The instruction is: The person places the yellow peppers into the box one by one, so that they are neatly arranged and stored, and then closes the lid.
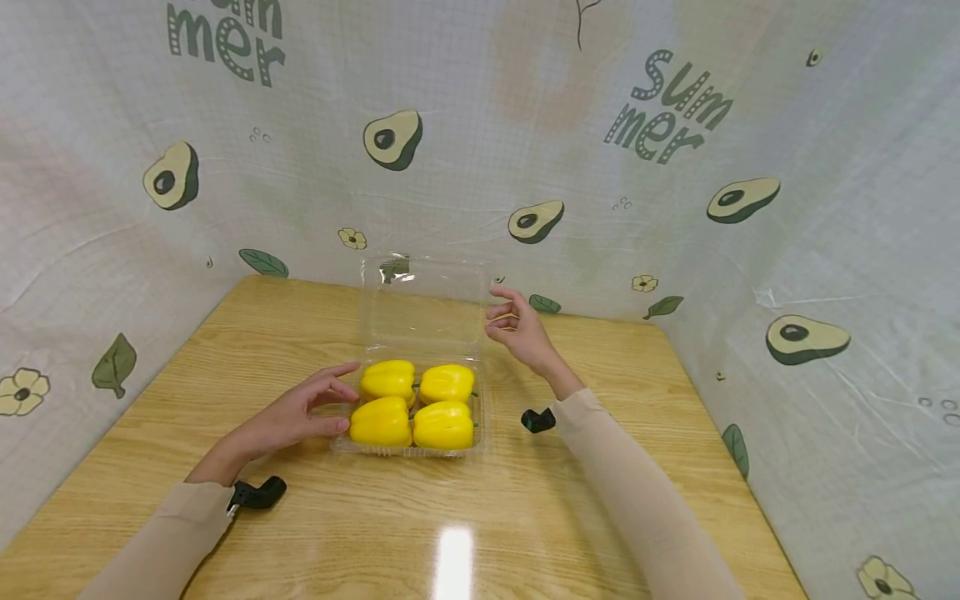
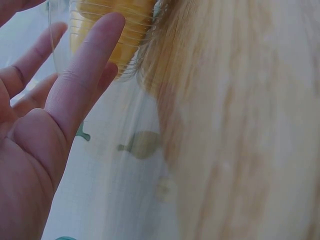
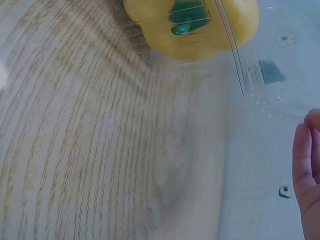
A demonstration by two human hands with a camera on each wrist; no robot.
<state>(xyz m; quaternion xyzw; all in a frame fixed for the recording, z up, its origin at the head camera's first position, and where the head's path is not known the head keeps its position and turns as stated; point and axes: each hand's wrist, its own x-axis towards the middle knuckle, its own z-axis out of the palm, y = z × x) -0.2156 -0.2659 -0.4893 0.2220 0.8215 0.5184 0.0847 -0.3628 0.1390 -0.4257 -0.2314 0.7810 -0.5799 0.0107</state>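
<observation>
Several yellow bell peppers (image 1: 444, 425) sit in rows in a clear plastic clamshell container (image 1: 482, 417), whose hinged lid (image 1: 427, 312) stands raised at the back. My left hand (image 1: 311, 408) is at the container's left side, thumb and fingers spread, fingertips at or close to its wall. In the left wrist view, the extended fingers (image 2: 82, 75) overlap the ribbed wall and hold nothing. At the lid's right edge, my right hand (image 1: 525, 333) has bent fingers. The right wrist view shows its thumb and a fingertip (image 3: 302, 145) meeting at the lid's rim, in a pinch.
The container rests on a wood-grain table (image 1: 315, 525). Behind and on both sides hangs a pale cloth (image 1: 450, 183) printed with avocados and leaves. Black wrist devices (image 1: 258, 493) are worn at both sleeves.
</observation>
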